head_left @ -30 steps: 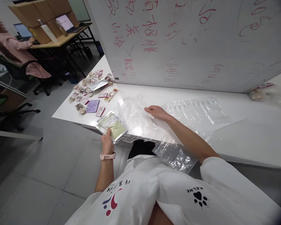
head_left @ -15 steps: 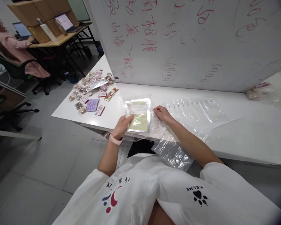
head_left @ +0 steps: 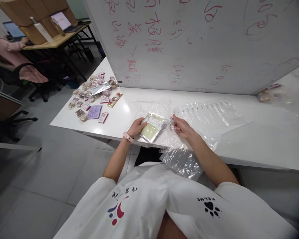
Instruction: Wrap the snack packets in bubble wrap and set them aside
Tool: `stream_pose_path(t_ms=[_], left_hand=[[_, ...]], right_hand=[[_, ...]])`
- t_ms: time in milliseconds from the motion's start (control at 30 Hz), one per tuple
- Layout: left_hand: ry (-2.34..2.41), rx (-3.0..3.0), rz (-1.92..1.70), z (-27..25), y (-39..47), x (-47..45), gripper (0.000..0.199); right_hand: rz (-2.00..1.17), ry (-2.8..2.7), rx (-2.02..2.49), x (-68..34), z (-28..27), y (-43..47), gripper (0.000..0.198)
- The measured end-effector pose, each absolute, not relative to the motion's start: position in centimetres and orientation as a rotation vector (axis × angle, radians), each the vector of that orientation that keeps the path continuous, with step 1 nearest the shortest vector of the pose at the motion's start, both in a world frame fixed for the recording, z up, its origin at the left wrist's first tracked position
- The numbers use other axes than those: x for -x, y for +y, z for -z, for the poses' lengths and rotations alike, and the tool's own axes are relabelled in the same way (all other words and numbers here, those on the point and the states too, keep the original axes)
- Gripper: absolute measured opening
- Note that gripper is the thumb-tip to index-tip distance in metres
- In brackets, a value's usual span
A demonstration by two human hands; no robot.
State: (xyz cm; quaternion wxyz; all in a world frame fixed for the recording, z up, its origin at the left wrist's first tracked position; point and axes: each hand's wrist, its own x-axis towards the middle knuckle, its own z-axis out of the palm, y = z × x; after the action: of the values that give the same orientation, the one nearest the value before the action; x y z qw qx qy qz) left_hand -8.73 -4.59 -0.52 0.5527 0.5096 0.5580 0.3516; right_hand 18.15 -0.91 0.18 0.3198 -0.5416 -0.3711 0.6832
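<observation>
My left hand [head_left: 137, 127], with a pale band on its wrist, grips the left edge of a flat green and silver foil packet [head_left: 153, 127]. The packet is tilted over the front of the white table [head_left: 239, 142]. Just right of it, my right hand [head_left: 181, 127] is closed, its fingertips pinching the edge of a clear plastic bag [head_left: 173, 137]. Crumpled clear film lies under and around both hands. A strip of clear bags [head_left: 209, 113] is spread over the table to the right, and more plastic [head_left: 183, 162] hangs below the front edge.
Several small wrapped snacks [head_left: 89, 89], a silver pouch [head_left: 100, 88] and a purple packet [head_left: 94, 112] lie at the table's left end. A whiteboard [head_left: 189, 43] stands along the back. More bagged items [head_left: 266, 94] sit far right. Another person [head_left: 12, 49] sits at a desk, far left.
The packet has turned clockwise and come slightly lower in my left hand. My right hand has moved right, away from it, with the plastic. The view has shifted a little.
</observation>
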Motion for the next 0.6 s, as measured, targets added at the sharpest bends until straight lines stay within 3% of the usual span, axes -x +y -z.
stream_pose_path(t_ms=[67, 133, 233, 367, 433, 600], left_hand=[[1.327, -1.208, -0.840, 0.7, -4.5, 8.8, 0.036], [1.334, -1.206, -0.872, 0.9, -4.4, 8.7, 0.035], [1.360, -1.192, -0.930, 1.2, -4.4, 8.5, 0.033], [1.387, -1.157, -0.931, 1.0, -4.5, 8.2, 0.029], [1.395, -1.163, -0.928, 0.8, -4.6, 8.2, 0.029], [1.395, -1.223, -0.926, 0.8, -4.5, 8.1, 0.030]], right_hand=[[-1.678, -1.131, 1.469, -18.9, -0.7, -1.2, 0.056], [-1.337, -1.369, 1.529, -19.5, -1.3, -2.1, 0.062], [-0.891, -1.889, 1.367, -20.0, -1.9, -4.9, 0.057], [-0.690, -2.553, 0.913, -19.7, -1.1, -9.2, 0.046], [-0.723, -2.498, 0.957, -19.7, -0.4, -10.6, 0.025], [-0.968, -1.266, 1.315, -21.8, 0.0, -11.2, 0.023]])
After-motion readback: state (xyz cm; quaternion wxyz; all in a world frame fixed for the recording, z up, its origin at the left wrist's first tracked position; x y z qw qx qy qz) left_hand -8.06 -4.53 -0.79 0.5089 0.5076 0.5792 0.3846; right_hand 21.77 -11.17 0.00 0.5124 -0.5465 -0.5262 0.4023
